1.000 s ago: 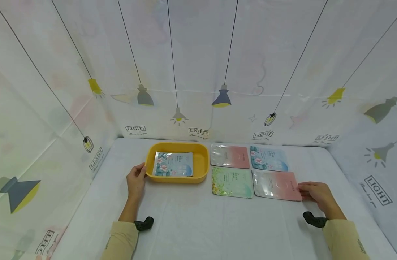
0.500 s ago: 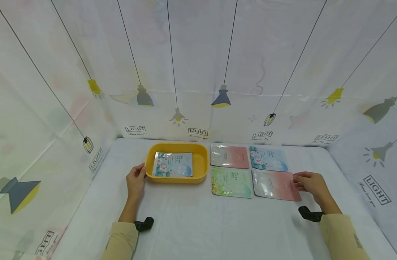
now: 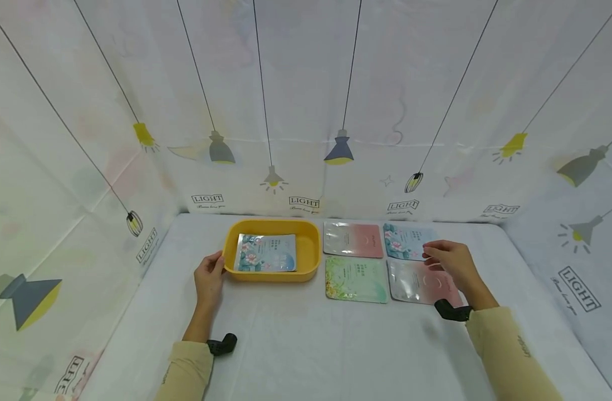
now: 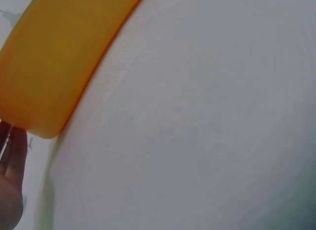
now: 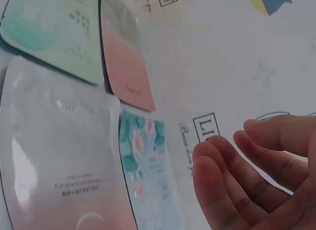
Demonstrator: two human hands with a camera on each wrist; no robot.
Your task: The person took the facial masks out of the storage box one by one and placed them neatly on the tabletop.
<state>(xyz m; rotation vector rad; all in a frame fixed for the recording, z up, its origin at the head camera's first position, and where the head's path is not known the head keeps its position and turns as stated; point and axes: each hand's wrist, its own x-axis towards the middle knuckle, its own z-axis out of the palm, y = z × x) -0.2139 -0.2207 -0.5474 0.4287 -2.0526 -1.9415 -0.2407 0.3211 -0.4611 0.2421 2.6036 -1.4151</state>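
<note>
My left hand [image 3: 209, 281] touches the left end of a yellow tray [image 3: 273, 277]; the left wrist view shows straight fingers [image 4: 18, 151] against the tray's wall. Inside the tray lies a blue floral face mask packet [image 3: 267, 253]. My right hand [image 3: 453, 264] hovers with loosely bent fingers and holds nothing. Below it lies a pink-and-silver mask packet [image 3: 411, 281], partly covered by the hand and wrist. Its fingertips [image 5: 207, 178] are near the right end of another blue floral packet [image 3: 403, 242].
Left of those two lie another pink-and-silver packet [image 3: 353, 239] at the back and a green packet [image 3: 357, 279] in front. All rest on a white-covered table [image 3: 306, 345]. A curtain printed with lamps [image 3: 306, 111] stands behind and at both sides.
My right hand has left the right edge of the front pink packet and moved up and left, over towards the back blue packet. The left hand and tray stay put.
</note>
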